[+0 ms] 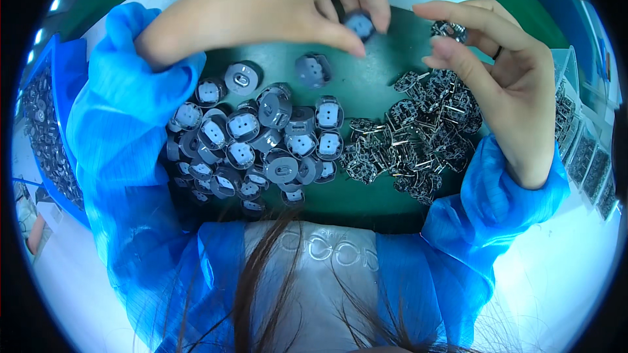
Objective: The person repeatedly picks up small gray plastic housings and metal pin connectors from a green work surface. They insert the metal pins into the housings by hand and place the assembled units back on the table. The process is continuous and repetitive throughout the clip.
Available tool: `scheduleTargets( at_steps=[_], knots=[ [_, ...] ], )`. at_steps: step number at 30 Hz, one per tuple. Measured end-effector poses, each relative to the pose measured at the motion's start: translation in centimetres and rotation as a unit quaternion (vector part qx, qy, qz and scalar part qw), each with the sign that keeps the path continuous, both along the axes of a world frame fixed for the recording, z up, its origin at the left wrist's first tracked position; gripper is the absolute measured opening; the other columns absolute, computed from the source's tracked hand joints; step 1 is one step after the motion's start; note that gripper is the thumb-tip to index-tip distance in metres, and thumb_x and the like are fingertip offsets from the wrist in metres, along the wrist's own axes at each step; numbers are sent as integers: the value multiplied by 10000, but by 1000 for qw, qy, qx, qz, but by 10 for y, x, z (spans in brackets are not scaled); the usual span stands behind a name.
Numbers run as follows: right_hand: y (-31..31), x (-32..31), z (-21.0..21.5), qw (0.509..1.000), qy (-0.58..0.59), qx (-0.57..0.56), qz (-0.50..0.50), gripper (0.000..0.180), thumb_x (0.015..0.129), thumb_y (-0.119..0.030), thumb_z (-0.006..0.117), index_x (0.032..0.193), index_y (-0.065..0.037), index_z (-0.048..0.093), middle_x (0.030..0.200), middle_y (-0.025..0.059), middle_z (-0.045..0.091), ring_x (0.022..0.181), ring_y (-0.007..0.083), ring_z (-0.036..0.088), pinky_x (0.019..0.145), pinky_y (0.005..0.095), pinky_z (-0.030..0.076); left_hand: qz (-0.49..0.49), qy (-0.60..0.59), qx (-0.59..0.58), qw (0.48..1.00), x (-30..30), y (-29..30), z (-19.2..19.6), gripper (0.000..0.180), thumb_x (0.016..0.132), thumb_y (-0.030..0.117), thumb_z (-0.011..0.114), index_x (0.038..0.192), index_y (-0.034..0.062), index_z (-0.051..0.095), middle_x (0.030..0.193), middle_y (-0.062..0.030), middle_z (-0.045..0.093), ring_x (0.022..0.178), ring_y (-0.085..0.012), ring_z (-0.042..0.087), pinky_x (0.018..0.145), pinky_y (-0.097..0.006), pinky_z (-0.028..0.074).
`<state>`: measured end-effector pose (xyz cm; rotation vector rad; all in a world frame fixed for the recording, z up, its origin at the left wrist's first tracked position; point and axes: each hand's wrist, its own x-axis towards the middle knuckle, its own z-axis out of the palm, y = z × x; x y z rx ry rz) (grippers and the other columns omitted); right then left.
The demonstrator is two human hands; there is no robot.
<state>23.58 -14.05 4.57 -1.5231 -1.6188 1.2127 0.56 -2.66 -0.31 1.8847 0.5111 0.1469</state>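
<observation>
My left hand (281, 10) is over the far middle of the green mat, fingers curled round a small round grey housing (358, 26) with a pale face. The hand is slightly blurred, and a second dark rounded piece (335, 5) shows between its fingers. To the right, my right hand (513, 78) pinches a small black-and-silver circuit board (449, 30) between thumb and forefinger, apart from the housing. Below the left hand lies a heap of similar round grey housings (281, 168), some with pale faces up. A pile of loose circuit boards (418, 131) lies near my right wrist.
One single housing (313, 70) lies apart from the heap on the green mat (379, 202). A blue bin (62, 91) of small parts stands at the far left. Clear trays (585, 150) of dark parts line the right side. The white table (549, 255) extends under my right sleeve.
</observation>
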Motion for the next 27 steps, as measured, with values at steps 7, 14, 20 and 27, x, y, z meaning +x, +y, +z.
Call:
scheduleTargets(
  at_steps=[7, 14, 20, 27],
  knots=[
    [1, 0, -15, 993, -15, 120, -12, 247, 934, 16, 723, 1179, 43, 738, 1125, 90, 639, 948, 133, 657, 825, 257, 565, -36, -42, 69, 996, 3, 14, -12, 382, 805, 77, 855, 1155, 23, 711, 1160, -93, 654, 941, -167, 649, 788, -298, 545],
    [-3, -14, -15, 985, -31, 134, -101, 159, 901, 20, 761, 1058, 50, 755, 1091, 102, 729, 965, 157, 708, 852, 276, 573, 48, -223, -100, 968, 9, -3, -7, 348, 868, 65, 816, 1194, 15, 705, 1170, -96, 666, 988, -191, 685, 946, -355, 604],
    [3, -20, -11, 963, -67, 258, -40, 171, 853, 58, 777, 1022, 33, 761, 1036, 128, 741, 934, 188, 731, 827, 298, 599, 30, -178, -86, 980, 0, -7, 2, 360, 879, 32, 803, 1223, -10, 704, 1182, -135, 700, 977, -158, 705, 860, -297, 629],
    [1, -34, -12, 961, -102, 227, -125, 134, 774, 40, 840, 889, -7, 789, 998, 137, 739, 843, 202, 739, 723, 302, 609, 93, -123, -158, 975, 0, -18, 22, 293, 861, -20, 805, 1132, -60, 701, 980, -131, 746, 837, -105, 714, 752, -232, 615]
  ],
)
